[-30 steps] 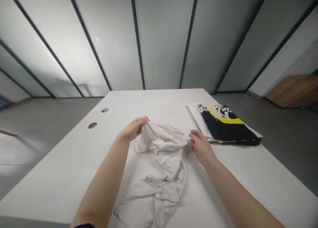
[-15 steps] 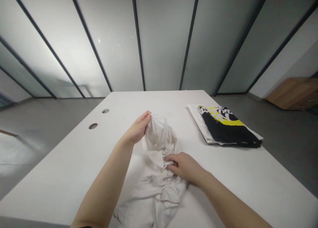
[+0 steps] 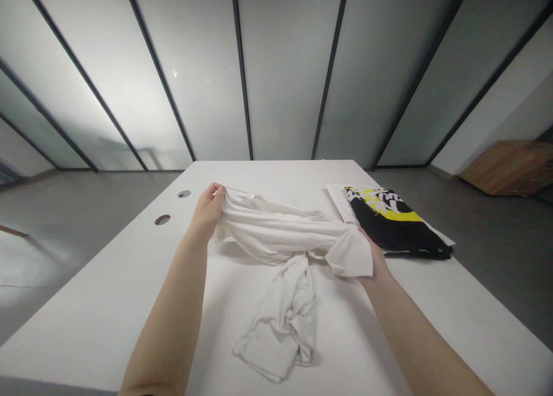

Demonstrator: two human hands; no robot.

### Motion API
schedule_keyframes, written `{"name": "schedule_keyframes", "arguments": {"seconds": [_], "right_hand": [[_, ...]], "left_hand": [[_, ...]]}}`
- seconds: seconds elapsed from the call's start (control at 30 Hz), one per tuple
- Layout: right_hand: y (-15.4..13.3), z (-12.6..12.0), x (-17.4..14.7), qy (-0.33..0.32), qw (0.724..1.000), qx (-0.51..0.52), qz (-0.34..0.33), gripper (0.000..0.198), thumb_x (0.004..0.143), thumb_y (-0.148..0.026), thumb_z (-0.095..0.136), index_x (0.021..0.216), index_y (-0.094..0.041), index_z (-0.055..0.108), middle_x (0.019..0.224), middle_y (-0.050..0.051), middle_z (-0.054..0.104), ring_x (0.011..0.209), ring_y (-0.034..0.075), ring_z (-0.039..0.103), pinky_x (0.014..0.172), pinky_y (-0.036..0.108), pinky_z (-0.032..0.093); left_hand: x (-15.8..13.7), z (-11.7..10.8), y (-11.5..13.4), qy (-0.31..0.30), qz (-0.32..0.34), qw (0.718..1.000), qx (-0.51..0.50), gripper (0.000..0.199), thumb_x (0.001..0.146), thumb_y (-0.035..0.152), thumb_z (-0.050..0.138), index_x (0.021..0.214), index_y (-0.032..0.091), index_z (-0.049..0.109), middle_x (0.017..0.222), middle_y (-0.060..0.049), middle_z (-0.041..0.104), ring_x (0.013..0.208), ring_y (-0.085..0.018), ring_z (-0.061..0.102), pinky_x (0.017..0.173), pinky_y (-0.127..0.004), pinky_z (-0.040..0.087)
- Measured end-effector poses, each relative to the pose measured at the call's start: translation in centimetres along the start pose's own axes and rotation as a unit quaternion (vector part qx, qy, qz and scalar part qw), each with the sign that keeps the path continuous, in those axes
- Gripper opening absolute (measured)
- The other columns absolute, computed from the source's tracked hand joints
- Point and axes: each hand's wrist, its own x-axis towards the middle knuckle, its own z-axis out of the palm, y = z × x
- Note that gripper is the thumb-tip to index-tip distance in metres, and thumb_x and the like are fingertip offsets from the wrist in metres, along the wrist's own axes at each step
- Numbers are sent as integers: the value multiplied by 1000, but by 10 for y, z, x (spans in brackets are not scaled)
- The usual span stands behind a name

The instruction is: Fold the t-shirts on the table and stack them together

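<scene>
A white cloth garment [image 3: 280,229], perhaps a shirt, is stretched sideways between my two hands above the table. My left hand [image 3: 210,206] is closed on its upper left corner, thumb and fingers pinching the fabric. At the other end my right hand [image 3: 375,258] grips the cloth, its fingers mostly hidden behind a hanging flap. From the stretched middle, a crumpled and twisted part of the garment [image 3: 280,321] trails down onto the table toward me.
The white table [image 3: 108,304] has two round holes near its left edge. At the right lies a folded black cloth with a yellow and white print [image 3: 393,223], on top of a folded white cloth [image 3: 339,203]. Frosted glass panels [image 3: 285,68] stand behind the table.
My hands have moved apart, the left one leftward, the right one rightward and up. The bunched garment is now drawn out wide between them, and its lower part has shifted away from me.
</scene>
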Motion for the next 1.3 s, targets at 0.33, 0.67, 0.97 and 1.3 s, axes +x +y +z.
{"name": "schedule_keyframes", "arguments": {"seconds": [0.33, 0.67, 0.97, 1.3], "right_hand": [[13, 14, -20, -83, 971, -213, 68, 54, 56, -33, 99, 105, -26, 80, 114, 10, 81, 107, 32, 73, 90, 40, 57], [-22, -15, 0, 82, 893, -417, -147, 37, 70, -37, 72, 101, -21, 83, 89, 10, 80, 83, 32, 71, 79, 40, 52], [-11, -24, 4, 17, 875, -480, -52, 30, 77, -31, 61, 96, -20, 80, 96, 13, 81, 96, 32, 73, 73, 32, 53], [-37, 12, -22, -169, 963, 51, 205, 30, 91, -29, 63, 119, -24, 72, 120, 11, 80, 85, 26, 79, 69, 41, 67]], "left_hand": [[-5, -26, -43, -320, -197, 858, 349, 37, 32, 17, 92, 59, 26, 68, 62, -1, 70, 59, -25, 63, 59, -30, 41], [7, -34, -17, 38, 57, 891, 448, 18, 82, 23, 63, 97, 25, 73, 90, -9, 75, 89, -31, 68, 78, -34, 44], [5, -41, -11, -54, -112, 857, 501, 23, 86, 27, 57, 100, 21, 75, 111, -20, 78, 106, -39, 72, 87, -44, 54], [1, -20, -6, -77, -230, 955, -171, 53, 87, 55, 72, 132, 27, 67, 114, -10, 79, 91, -29, 78, 72, -41, 66]]}}
